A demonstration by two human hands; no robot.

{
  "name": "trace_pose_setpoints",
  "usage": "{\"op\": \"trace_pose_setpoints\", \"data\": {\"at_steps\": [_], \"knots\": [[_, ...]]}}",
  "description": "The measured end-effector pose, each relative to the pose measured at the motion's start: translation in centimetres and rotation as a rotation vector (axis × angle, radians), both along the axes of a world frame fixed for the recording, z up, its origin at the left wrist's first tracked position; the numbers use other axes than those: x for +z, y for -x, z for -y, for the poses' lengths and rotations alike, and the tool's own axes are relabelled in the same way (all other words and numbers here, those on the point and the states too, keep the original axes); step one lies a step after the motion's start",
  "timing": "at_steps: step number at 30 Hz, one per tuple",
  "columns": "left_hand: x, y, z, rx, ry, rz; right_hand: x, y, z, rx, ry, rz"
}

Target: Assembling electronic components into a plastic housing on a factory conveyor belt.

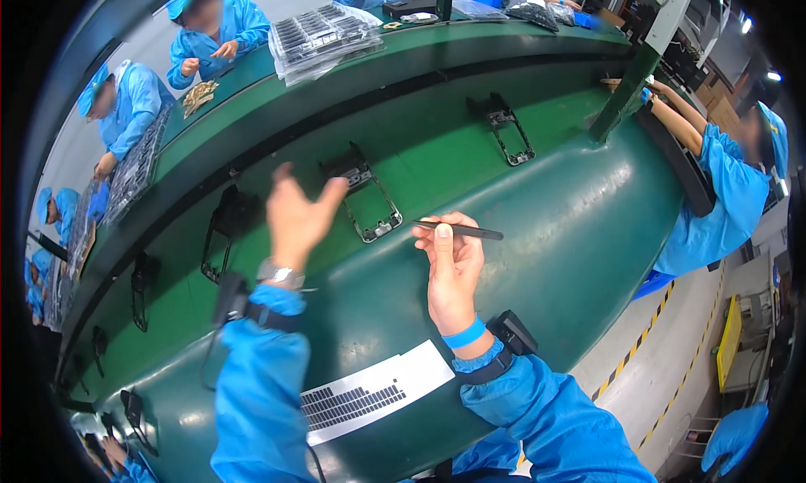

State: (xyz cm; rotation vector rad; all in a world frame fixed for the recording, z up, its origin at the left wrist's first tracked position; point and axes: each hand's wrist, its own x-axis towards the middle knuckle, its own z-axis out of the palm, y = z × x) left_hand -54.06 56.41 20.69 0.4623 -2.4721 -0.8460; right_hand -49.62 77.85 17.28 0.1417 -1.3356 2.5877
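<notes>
My right hand (pixel 453 269) grips a pair of dark tweezers (pixel 478 231) between thumb and fingers, above the green work surface. To its left my left hand (pixel 300 218) is held out with thumb and fingers apart, nothing in it. Just beyond the left hand lies a black device frame (pixel 363 181) with a rectangular opening and a metallic end bar; I cannot tell whether the fingers touch it. Close to me, between my forearms, is a white sheet (pixel 428 367) bearing rows of small black rectangular stickers (pixel 357 407).
More black frames lie along the green belt, one farther right (pixel 510 134) and one on the left (pixel 218 235). A raised shelf (pixel 403 63) behind holds stacked trays (pixel 323 38). A green post (pixel 625 92) stands at right, near a co-worker holding a long black part (pixel 676 164).
</notes>
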Motion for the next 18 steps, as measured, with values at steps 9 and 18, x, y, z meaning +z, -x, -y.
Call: {"op": "trace_pose_setpoints", "data": {"at_steps": [9,18], "knots": [[-0.9,4.0,-2.8,0.268,0.028,-0.028,0.3,-0.3,0.7,-0.030,-0.010,0.013],[3.4,-12.3,2.6,-0.381,-0.109,0.056,2.2,-2.5,0.7,0.116,-0.235,-0.199]]}}
